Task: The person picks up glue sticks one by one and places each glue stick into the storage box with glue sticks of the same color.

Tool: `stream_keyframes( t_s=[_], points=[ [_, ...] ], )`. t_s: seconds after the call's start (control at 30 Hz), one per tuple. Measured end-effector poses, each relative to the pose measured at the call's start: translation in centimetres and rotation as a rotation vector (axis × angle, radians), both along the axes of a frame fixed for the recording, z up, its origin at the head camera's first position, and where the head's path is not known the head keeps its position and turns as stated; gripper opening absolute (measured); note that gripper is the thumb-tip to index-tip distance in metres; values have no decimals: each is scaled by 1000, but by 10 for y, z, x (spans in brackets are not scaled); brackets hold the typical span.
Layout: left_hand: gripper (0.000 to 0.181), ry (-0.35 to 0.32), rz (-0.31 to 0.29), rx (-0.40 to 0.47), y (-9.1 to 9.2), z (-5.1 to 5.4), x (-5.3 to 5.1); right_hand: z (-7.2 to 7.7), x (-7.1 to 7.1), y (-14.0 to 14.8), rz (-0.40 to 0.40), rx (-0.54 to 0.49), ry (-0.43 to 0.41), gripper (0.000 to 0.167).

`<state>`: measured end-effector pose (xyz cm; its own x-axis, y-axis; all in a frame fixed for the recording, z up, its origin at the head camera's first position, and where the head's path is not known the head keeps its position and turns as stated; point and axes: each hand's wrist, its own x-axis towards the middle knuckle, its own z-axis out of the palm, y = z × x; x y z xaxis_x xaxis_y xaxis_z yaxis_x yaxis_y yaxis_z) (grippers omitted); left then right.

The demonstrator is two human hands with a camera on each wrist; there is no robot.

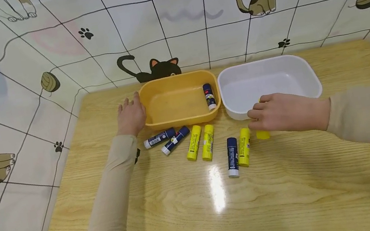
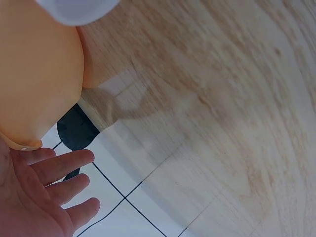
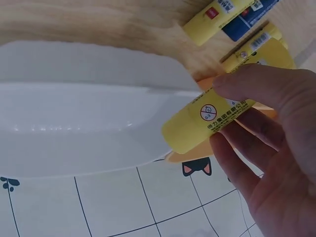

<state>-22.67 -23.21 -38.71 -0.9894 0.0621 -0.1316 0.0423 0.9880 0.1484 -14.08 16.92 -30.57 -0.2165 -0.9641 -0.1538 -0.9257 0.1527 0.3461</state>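
Observation:
My right hand (image 1: 272, 116) pinches a yellow glue stick (image 3: 210, 116) between thumb and fingers, at the near edge of the white plastic basin (image 1: 265, 66). Against the left end of the yellow-orange basin (image 1: 175, 122) lies my left hand (image 1: 131, 116), its fingers extended and nothing seen within them; its thumb is hidden in the left wrist view. Inside that orange basin, at its right end, lies a dark blue glue stick (image 1: 209, 96). Just left of the right hand, a yellow glue stick (image 1: 244, 147) and a blue one (image 1: 232, 157) lie side by side on the table.
Two blue glue sticks (image 1: 175, 140) and two yellow ones (image 1: 208, 142) lie in front of the orange basin. The wooden table (image 1: 261, 209) meets a wall covering (image 1: 182, 16) printed with cats, behind both basins.

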Motion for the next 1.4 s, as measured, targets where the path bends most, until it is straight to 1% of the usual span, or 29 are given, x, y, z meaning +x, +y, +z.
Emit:
stream_keyframes(
  t_s=[0.13, 0.27, 0.5, 0.63, 0.87, 1.1, 1.23, 1.4],
  points=[
    [54, 3, 4, 0, 0, 1, 0, 3, -10, -3, 12, -6, 15, 37],
    [54, 9, 3, -3, -1, 2, -1, 3, -20, -4, 28, -19, 18, 36],
    [53, 18, -10, -10, -2, 2, 0, 5, -37, -12, 23, 0, 6, 34],
    [53, 25, -6, -3, -4, 1, -1, 4, -49, -13, 22, -1, 18, 35],
    [53, 33, -2, -12, -4, -2, -1, -11, -72, -13, -13, 1, 5, 35],
    [52, 27, 12, 6, -2, -2, 3, -23, -89, -14, -32, -5, -27, 34],
    [51, 25, 20, 5, -3, -1, 2, -33, -97, -15, -32, 30, -39, 33],
    [51, 33, 10, -3, -1, -2, -1, -49, -106, -16, -22, 111, -24, 33]
  ],
)
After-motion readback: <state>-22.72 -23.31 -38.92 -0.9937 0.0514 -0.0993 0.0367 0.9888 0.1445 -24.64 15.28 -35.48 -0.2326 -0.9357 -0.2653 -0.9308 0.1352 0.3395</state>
